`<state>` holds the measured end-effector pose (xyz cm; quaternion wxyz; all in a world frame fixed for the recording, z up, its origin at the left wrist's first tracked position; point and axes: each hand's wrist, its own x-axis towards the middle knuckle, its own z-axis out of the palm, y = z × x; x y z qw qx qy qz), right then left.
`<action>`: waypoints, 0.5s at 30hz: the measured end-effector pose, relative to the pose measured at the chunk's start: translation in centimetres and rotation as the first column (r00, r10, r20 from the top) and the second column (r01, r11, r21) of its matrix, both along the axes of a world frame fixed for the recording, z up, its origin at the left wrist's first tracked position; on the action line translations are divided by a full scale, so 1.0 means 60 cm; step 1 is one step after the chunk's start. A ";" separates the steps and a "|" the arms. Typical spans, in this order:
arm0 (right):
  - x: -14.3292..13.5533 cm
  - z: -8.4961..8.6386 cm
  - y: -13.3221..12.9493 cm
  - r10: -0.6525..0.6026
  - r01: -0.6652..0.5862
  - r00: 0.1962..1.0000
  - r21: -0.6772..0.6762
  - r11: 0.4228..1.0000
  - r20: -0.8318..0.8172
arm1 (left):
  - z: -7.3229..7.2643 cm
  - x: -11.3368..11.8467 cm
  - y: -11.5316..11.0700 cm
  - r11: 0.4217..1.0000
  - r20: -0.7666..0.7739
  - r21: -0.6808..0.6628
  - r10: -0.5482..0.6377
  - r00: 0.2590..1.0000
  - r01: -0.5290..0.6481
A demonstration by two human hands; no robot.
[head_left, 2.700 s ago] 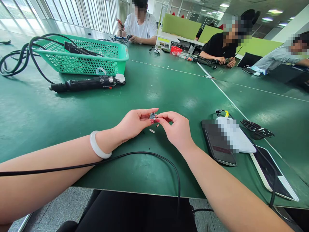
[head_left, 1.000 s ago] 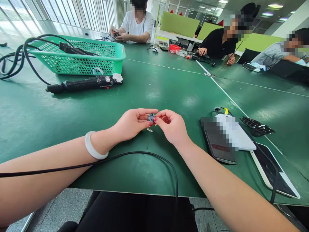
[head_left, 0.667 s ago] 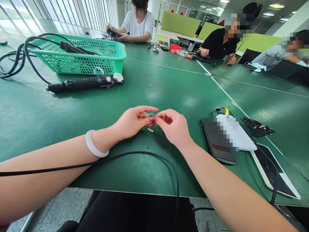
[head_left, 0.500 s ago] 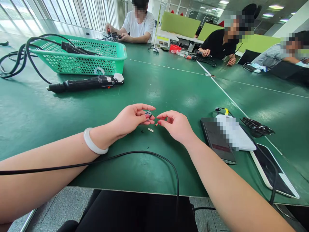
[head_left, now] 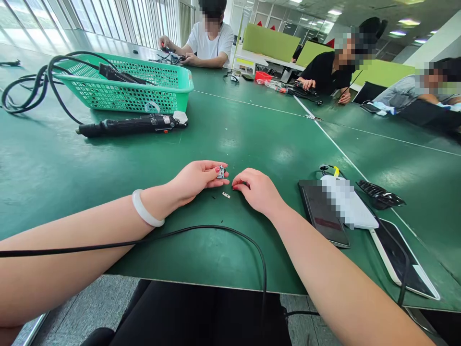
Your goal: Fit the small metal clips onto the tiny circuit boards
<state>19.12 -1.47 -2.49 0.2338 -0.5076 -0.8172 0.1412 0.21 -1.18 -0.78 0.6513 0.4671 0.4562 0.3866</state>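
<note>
My left hand [head_left: 199,177] pinches a small grey-and-black mechanical part [head_left: 221,172] between thumb and fingers, just above the table. To its right, my right hand [head_left: 257,190] has thumb and forefinger pressed together low at the tabletop; whatever they hold is hidden by the fingertips. Between and slightly below the hands lies a small pale metal strip [head_left: 226,195]. Tiny dark bits [head_left: 213,197] are scattered on the green table [head_left: 201,254] nearby.
A green basket [head_left: 126,98] with a corded black tool stands far left, a black electric screwdriver [head_left: 133,124] before it. A black cable [head_left: 201,227] crosses nearer me. Right lie a dark phone-like slab [head_left: 322,211], a white object [head_left: 360,211] and a tablet-like device [head_left: 399,254]. Other people sit across.
My right thumb and forefinger have closed where a small copper-coloured piece lay, and it no longer shows. The part in my left hand has turned and shows more of its face.
</note>
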 end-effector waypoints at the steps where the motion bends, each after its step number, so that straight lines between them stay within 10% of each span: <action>1: 0.000 0.000 0.001 0.008 -0.008 1.000 -0.002 1.000 -0.004 | 0.002 0.001 0.000 1.000 0.003 -0.016 0.010 1.000 -0.010; 15: 0.004 -0.001 0.003 0.054 -0.055 0.998 -0.033 0.998 -0.046 | 0.004 0.002 0.001 0.998 0.036 -0.058 0.006 0.999 -0.004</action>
